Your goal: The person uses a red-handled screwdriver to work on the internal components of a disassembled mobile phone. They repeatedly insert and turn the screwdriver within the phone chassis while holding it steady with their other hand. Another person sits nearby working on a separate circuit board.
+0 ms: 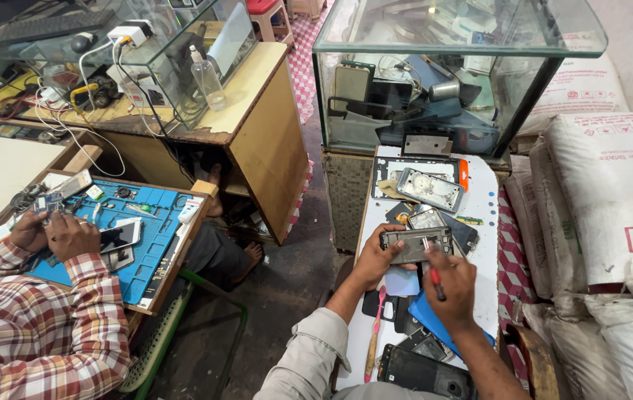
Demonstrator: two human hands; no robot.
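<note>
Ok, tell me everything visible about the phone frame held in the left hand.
The phone frame is a dark grey, opened phone body with its inner side up, lying roughly level above the white table. The left hand grips its left end; the right hand sets a red-handled screwdriver on its right part.

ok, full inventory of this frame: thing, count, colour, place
phone frame: 1, grey, held in left hand over the white table
screwdriver: 1, red-handled, in right hand, tip at the frame
white table: 1, white, centre right
opened phone back: 1, silver, far end of table
toothbrush: 1, pink, table's left edge
black phone: 1, near end of table
glass cabinet: 1, behind table
sacks: several, white, right
blue mat: 1, co-worker's bench, left
co-worker's hands: 2, on a small part, left
spray bottle: 1, clear, wooden desk
left hand: 1
right hand: 1
</note>
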